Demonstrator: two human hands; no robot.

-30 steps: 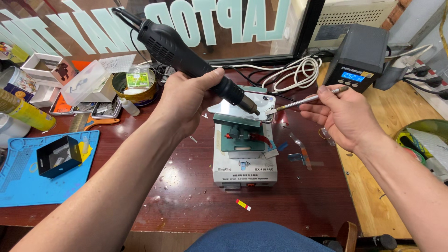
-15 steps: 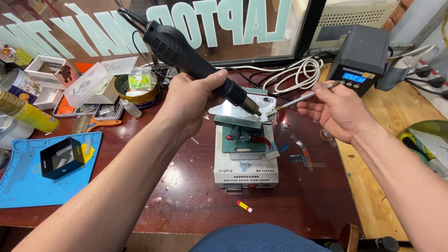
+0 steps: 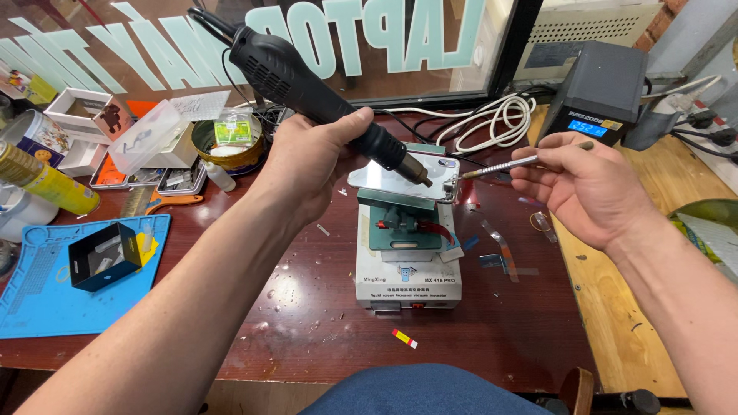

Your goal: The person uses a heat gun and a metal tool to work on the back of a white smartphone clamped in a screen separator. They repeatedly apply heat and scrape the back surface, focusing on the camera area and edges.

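My left hand (image 3: 307,165) grips a black hot-air gun (image 3: 300,77), its metal nozzle pointing down at the right corner of a silver phone (image 3: 392,178). The phone lies back up, clamped in a green holder (image 3: 403,227) on a white heating box (image 3: 407,280). My right hand (image 3: 584,188) pinches slim metal tweezers (image 3: 500,166), whose tip touches the phone's right edge beside the nozzle.
A dark station with a blue display (image 3: 600,96) and a coiled white cable (image 3: 492,119) stand behind. At left are a blue mat (image 3: 46,300) with a small black box (image 3: 100,257), a yellow can (image 3: 50,188), a round tin (image 3: 227,146) and clear parts boxes (image 3: 150,138).
The hot-air nozzle and the tweezers stay at the phone's right corner. My right hand has shifted slightly back toward the right.
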